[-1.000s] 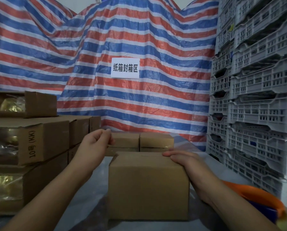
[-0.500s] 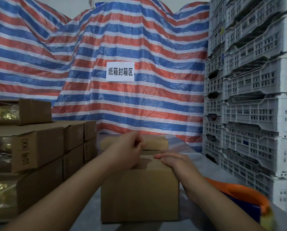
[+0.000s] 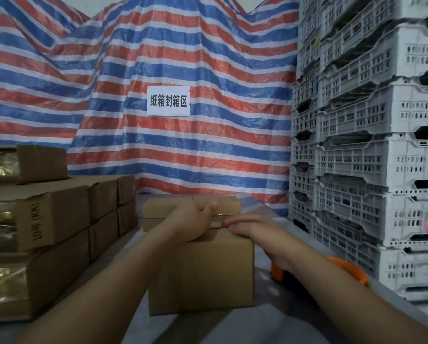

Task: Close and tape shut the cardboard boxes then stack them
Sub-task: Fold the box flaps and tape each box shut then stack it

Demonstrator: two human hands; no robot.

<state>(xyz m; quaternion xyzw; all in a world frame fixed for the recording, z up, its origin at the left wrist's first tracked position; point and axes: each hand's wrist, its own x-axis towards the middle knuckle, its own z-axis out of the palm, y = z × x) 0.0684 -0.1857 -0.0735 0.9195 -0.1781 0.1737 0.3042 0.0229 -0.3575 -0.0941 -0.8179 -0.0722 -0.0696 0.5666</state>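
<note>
Hands: left [image 3: 193,220], right [image 3: 252,225] pressing matte cardboard box [image 3: 203,274] top.

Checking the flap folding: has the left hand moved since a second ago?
Yes. The left hand has shifted right, from past the left edge of the near box onto its top, close to the right hand.

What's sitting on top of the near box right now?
Both hands: the left hand and the right hand rest on the near box. They cover most of its top seam.
</note>
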